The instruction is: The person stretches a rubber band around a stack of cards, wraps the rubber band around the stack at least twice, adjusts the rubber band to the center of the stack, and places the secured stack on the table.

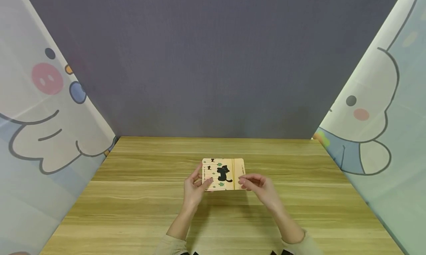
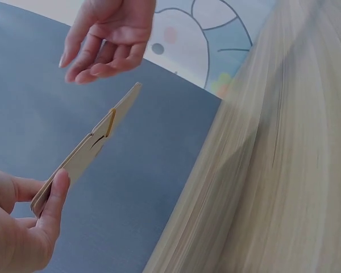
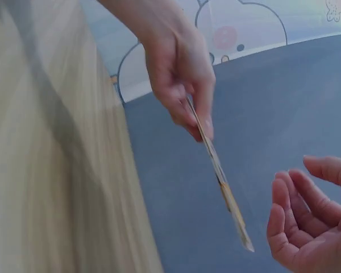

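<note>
A small cream notebook (image 1: 213, 173) with a black cat, small cats and green leaves on its cover is held up above the table. Near its right end a yellow elastic band (image 1: 233, 166) runs across it. My left hand (image 1: 193, 192) pinches the left end, thumb on the cover and fingers behind. My right hand (image 1: 263, 190) overlaps the right end in the head view. Both wrist views show a gap between that hand and the notebook (image 2: 82, 156), its fingers loosely bent. Seen edge-on in the right wrist view, the notebook is thin.
The wood-grain table (image 1: 133, 210) lies below both hands. Behind it rises a dark grey panel (image 1: 213, 62). Curtains with cartoon animals hang at the left (image 1: 33, 136) and right (image 1: 382, 136). Beige sleeves (image 1: 171, 244) show at the bottom.
</note>
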`<state>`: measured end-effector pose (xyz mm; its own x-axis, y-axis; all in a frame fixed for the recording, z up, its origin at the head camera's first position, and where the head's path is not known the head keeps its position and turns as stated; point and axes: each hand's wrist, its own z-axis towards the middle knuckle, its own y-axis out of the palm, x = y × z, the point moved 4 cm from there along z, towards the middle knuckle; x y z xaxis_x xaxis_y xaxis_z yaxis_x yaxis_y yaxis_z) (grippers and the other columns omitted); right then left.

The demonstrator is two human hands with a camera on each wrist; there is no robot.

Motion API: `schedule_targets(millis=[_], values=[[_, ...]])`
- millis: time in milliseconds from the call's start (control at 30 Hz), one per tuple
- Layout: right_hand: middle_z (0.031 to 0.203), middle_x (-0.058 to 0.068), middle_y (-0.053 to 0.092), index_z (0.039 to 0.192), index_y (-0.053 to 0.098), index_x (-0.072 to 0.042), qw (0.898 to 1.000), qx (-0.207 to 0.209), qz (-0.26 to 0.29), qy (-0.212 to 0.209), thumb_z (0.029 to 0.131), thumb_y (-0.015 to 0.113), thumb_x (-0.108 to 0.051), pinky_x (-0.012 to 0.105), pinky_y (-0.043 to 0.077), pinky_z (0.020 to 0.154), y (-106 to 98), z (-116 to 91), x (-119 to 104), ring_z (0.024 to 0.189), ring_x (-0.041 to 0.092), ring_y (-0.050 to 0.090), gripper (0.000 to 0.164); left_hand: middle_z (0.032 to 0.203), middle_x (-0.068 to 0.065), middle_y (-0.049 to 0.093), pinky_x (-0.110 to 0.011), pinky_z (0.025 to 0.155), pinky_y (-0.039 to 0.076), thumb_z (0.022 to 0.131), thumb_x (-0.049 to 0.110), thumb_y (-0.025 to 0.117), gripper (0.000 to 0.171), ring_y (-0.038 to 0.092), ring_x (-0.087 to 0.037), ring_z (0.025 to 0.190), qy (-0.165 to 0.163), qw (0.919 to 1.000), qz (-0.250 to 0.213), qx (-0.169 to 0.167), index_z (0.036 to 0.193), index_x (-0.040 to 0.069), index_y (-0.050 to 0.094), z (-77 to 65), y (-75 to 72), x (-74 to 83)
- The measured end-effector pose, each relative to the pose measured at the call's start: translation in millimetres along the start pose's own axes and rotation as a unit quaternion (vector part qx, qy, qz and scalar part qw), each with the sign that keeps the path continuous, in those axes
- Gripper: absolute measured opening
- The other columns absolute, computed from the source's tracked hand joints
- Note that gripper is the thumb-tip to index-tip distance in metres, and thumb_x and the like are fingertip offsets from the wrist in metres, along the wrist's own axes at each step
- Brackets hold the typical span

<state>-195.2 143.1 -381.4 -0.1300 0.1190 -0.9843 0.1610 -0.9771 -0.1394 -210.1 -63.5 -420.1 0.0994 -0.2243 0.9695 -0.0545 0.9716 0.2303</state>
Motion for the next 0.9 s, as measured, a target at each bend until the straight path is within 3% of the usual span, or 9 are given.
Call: schedule_targets(millis=[200, 400, 600, 767, 900], values=[[0.093, 0.015, 0.064, 0.096, 0.062, 0.008, 0.999, 0.001, -0.020, -0.042, 0.082, 0.063, -0.011, 0.031, 0.054, 0.072, -10.5, 17.0, -8.3, 0.080, 0.016, 0.061, 0.024, 0.086, -0.015, 0.048, -0.036, 0.057, 0.057, 0.076, -0.010, 0.062, 0.065, 0.061, -0.017, 0.064, 0.007, 0.9999, 0.002, -0.007, 0.134, 0.000, 0.034, -1.9, 0.4, 0.2], [0.093, 0.012, 0.064, 0.094, 0.064, 0.004, 0.995, -0.003, -0.058, -0.078, 0.080, 0.066, -0.016, 0.030, 0.054, 0.072, -16.1, 36.5, -11.8, 0.081, 0.014, 0.061, 0.024, 0.085, -0.015, 0.048, -0.040, 0.057, 0.056, 0.076, -0.010, 0.062, 0.064, 0.061, -0.017, 0.061, 0.012, 0.9998, 0.009, -0.012, 0.133, -0.001, 0.035, -3.1, 0.7, -0.3], [0.089, 0.015, 0.064, 0.092, 0.064, 0.005, 0.987, -0.007, -0.098, -0.126, 0.080, 0.064, -0.005, 0.031, 0.053, 0.072, -17.0, 49.4, -22.0, 0.079, 0.020, 0.058, 0.015, 0.086, -0.016, 0.048, -0.042, 0.058, 0.056, 0.075, -0.011, 0.062, 0.066, 0.061, -0.017, 0.062, 0.002, 0.9999, 0.012, -0.009, 0.134, 0.000, 0.036, -2.6, 1.7, -2.9], [0.091, 0.022, 0.062, 0.093, 0.062, 0.008, 0.982, -0.020, -0.126, -0.137, 0.079, 0.064, 0.000, 0.043, 0.050, 0.079, -14.4, 53.6, -31.3, 0.083, 0.029, 0.056, 0.016, 0.086, -0.015, 0.048, -0.041, 0.059, 0.056, 0.074, -0.011, 0.062, 0.065, 0.061, -0.017, 0.062, 0.001, 0.9999, 0.015, -0.008, 0.133, 0.002, 0.037, -2.8, 2.8, -3.9], [0.092, 0.021, 0.061, 0.093, 0.062, 0.008, 0.981, -0.034, -0.138, -0.131, 0.079, 0.064, 0.000, 0.042, 0.050, 0.079, -15.4, 60.4, -26.6, 0.084, 0.029, 0.056, 0.016, 0.086, -0.015, 0.047, -0.039, 0.058, 0.056, 0.075, -0.011, 0.062, 0.065, 0.061, -0.016, 0.062, 0.004, 0.9998, 0.016, -0.012, 0.133, 0.002, 0.037, -3.3, 3.6, -3.9]])
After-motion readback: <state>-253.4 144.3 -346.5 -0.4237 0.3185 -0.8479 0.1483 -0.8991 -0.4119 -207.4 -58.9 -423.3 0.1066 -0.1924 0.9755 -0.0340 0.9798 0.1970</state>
